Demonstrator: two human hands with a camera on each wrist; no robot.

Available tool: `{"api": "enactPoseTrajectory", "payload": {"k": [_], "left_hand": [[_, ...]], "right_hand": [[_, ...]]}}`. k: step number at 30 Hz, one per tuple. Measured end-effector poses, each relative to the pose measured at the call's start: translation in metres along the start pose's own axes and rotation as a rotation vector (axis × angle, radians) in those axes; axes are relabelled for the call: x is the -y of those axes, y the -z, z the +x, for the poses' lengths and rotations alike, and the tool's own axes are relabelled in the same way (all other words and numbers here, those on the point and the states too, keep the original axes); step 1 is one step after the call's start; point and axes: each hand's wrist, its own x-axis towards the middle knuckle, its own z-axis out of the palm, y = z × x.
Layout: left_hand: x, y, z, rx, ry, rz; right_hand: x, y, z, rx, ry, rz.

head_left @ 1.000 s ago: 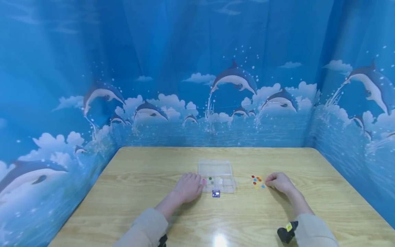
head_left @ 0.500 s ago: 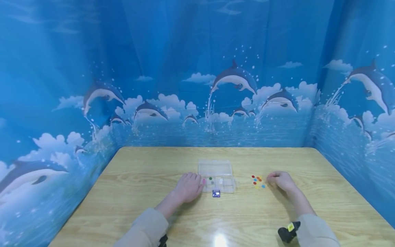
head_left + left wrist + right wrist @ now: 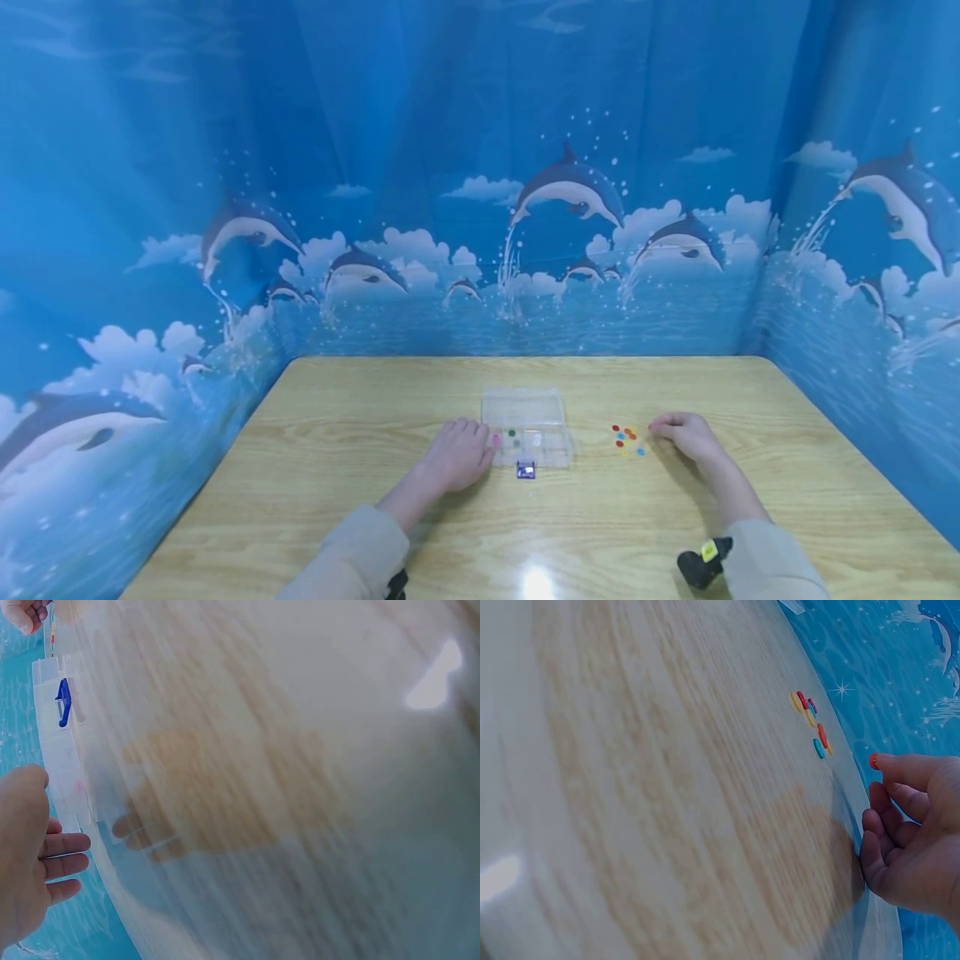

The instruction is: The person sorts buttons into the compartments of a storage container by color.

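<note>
A small orange-red button (image 3: pixel 874 760) sits between the thumb and fingertip of my right hand (image 3: pixel 915 825), raised a little over the table. Just left of that hand lies a loose group of red, yellow, orange and blue buttons (image 3: pixel 628 433). My left hand (image 3: pixel 457 455) rests at the left end of a clear plastic box (image 3: pixel 555 450), its fingers loosely extended in the left wrist view. The box lies with its lid (image 3: pixel 522 407) folded back. Inside are a pink button (image 3: pixel 497 440) and a green button (image 3: pixel 512 433). A blue latch (image 3: pixel 526 470) hangs at the front.
The wood-grain table (image 3: pixel 360 400) reaches back to a blue curtain (image 3: pixel 420 317) printed with dolphins. A black wrist device (image 3: pixel 703 565) is strapped by the right sleeve. Bright glare (image 3: pixel 537 582) shines on the table's near part.
My right hand has shifted slightly away from me and lifted a little beside the loose buttons. The left hand and the box stay in place.
</note>
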Motion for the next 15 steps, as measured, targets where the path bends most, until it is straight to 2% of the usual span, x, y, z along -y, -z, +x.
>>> {"api": "enactPoseTrajectory", "payload": {"k": [15], "left_hand": [[0.000,0.001,0.001,0.014,-0.003,0.014]], "right_hand": [[0.012,-0.010,0.001,0.007,0.016,0.003]]}}
